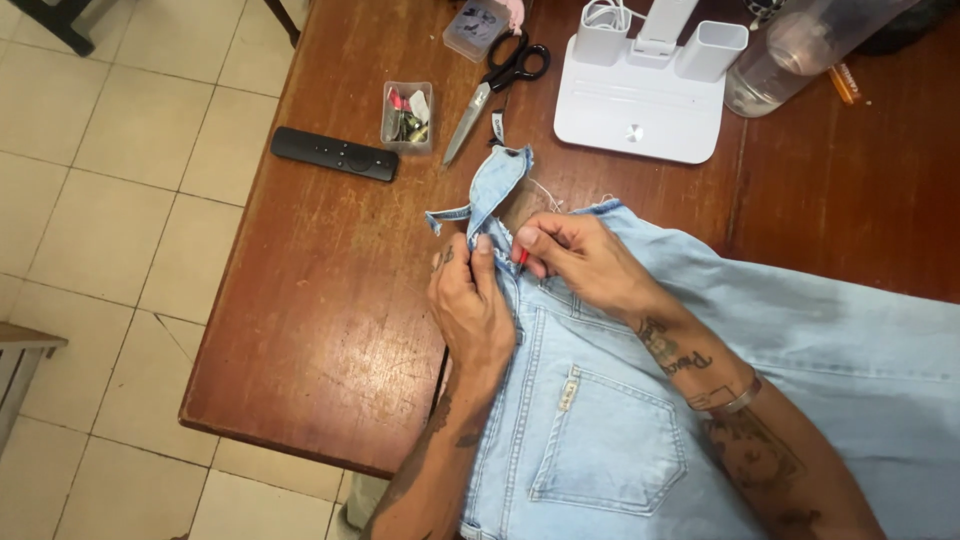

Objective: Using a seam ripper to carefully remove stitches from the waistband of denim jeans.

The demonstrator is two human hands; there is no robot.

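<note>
**Both hands at the waistband of pale jeans**

A black remote (336, 154) lies near the left edge of the brown table (320, 330). Just right of it stands a small clear box (407, 117) of bits, red, white and dark, and behind that a second clear box (476, 27) at the far edge. Scissors (497, 83) with black handles lie slanted between the boxes and a white stand (640, 110) with two upright cups. A clear bottle (800, 50) lies tilted at the far right.

The left hand (470, 310) comes up from the lower edge, forearm tattooed, knuckles up, fingers curled and pinching the waistband of the jeans (620, 420) against the table. A loose strip of the band (495, 185) stands up past its fingertips. The right hand (580, 260) reaches in from the right, wrist bent, a bracelet (735, 400) on the tattooed forearm; thumb and fingers pinch a small red tool (521, 259) at the seam, touching the left hand. The jeans lie flat, back pocket up, a small pale label (568, 392) at the pocket's corner.
</note>
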